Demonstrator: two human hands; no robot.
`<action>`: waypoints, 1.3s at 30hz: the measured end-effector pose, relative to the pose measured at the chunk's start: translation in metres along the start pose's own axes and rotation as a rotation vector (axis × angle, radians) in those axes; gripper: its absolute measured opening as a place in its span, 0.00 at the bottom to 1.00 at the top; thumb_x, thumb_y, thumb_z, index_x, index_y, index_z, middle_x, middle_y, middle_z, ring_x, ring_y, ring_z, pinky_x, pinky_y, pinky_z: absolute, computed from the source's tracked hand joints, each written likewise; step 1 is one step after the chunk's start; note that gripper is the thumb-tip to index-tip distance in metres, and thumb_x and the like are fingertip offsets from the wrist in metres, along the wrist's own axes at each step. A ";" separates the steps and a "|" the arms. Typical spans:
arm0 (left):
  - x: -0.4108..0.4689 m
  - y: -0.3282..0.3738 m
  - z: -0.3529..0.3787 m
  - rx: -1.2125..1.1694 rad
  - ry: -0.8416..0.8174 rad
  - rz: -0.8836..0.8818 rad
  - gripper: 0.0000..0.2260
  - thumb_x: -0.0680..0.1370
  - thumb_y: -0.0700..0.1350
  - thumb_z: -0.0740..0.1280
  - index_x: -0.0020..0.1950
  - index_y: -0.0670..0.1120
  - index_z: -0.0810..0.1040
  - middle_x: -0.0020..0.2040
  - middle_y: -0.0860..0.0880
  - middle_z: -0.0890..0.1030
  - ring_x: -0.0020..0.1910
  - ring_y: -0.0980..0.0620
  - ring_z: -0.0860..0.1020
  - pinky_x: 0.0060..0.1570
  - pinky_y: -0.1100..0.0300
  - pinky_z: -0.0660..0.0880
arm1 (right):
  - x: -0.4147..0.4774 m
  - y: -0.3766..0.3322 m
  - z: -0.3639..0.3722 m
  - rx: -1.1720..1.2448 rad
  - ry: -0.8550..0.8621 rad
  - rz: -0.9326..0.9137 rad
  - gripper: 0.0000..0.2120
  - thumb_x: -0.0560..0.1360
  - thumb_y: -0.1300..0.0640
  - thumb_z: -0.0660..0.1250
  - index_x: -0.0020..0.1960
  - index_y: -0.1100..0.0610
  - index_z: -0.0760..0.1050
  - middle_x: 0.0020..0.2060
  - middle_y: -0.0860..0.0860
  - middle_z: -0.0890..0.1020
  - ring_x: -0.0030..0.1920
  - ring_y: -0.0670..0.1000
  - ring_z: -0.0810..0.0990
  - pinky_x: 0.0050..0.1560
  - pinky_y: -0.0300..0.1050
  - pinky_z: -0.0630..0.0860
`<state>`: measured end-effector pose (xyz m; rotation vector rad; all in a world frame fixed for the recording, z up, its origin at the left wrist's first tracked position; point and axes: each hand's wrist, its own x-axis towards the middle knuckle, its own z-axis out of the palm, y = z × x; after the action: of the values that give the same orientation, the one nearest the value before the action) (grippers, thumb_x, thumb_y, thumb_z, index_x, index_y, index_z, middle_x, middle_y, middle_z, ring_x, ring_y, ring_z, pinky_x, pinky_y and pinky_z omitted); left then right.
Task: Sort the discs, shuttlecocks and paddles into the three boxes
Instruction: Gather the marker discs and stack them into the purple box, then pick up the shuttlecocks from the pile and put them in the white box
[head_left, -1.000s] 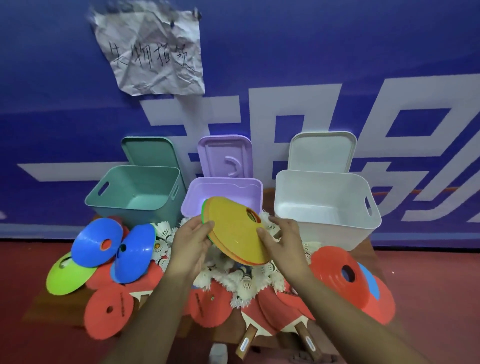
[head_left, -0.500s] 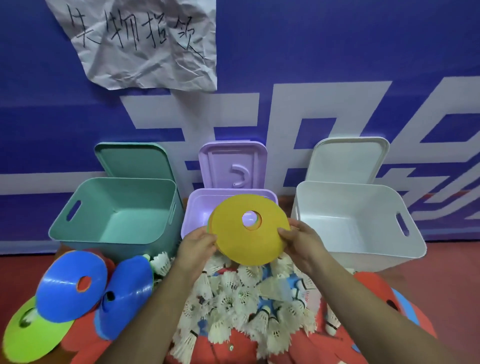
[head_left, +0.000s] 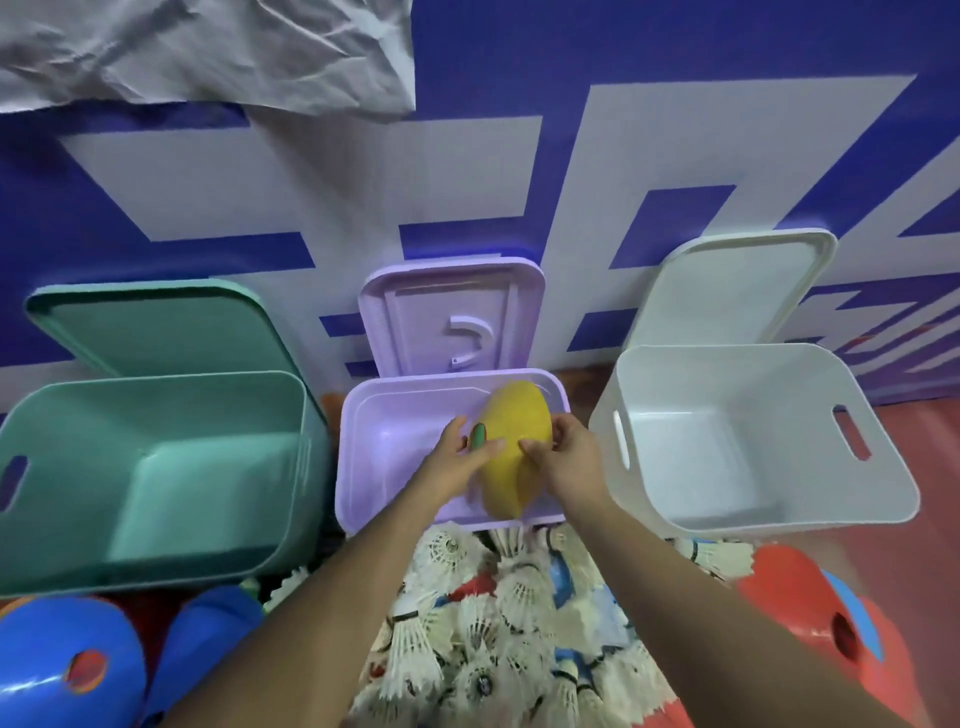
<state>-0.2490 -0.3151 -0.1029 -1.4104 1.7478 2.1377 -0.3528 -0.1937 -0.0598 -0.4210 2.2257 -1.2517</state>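
Yellow disc stack (head_left: 511, 441) now turned on edge, down inside the purple box (head_left: 349, 467); 0.5 s ago it faced the camera, hole showing, in front of the box. Left hand (head_left: 457, 465) pinches its left side and right hand (head_left: 566, 462) grips its right edge, as before. Shuttlecocks (head_left: 493, 623) piled just in front of the box.

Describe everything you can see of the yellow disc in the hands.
The yellow disc looks like smooth, thin plastic, blurred by motion, its centre hole not visible. It is tilted up on edge over the open purple box. The left hand holds its left rim, thumb on the yellow face; the right hand pinches its right side. A green edge, likely another disc stacked behind it, shows beside the left hand.
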 end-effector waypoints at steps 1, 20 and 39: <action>0.008 -0.002 0.003 0.067 -0.009 -0.002 0.36 0.73 0.54 0.73 0.75 0.56 0.58 0.69 0.51 0.70 0.63 0.49 0.72 0.58 0.52 0.73 | 0.004 0.002 0.003 -0.052 0.017 -0.009 0.11 0.71 0.62 0.73 0.47 0.54 0.72 0.37 0.49 0.78 0.40 0.52 0.77 0.38 0.43 0.70; -0.035 0.029 0.024 0.532 0.213 0.191 0.27 0.75 0.55 0.69 0.71 0.46 0.66 0.69 0.46 0.70 0.65 0.47 0.71 0.57 0.55 0.71 | -0.038 0.009 -0.087 -0.413 0.015 -0.394 0.12 0.75 0.59 0.65 0.59 0.59 0.77 0.53 0.56 0.80 0.54 0.55 0.76 0.53 0.46 0.72; -0.200 -0.096 0.122 0.989 0.401 0.473 0.12 0.73 0.43 0.70 0.56 0.47 0.80 0.52 0.48 0.73 0.54 0.50 0.73 0.55 0.58 0.72 | -0.145 0.118 -0.150 -0.694 -0.324 -0.432 0.20 0.77 0.46 0.65 0.63 0.57 0.74 0.56 0.54 0.75 0.59 0.55 0.74 0.59 0.47 0.70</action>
<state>-0.1533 -0.0864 -0.0512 -1.2014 2.8773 0.7392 -0.3269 0.0444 -0.0534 -1.3208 2.2848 -0.4834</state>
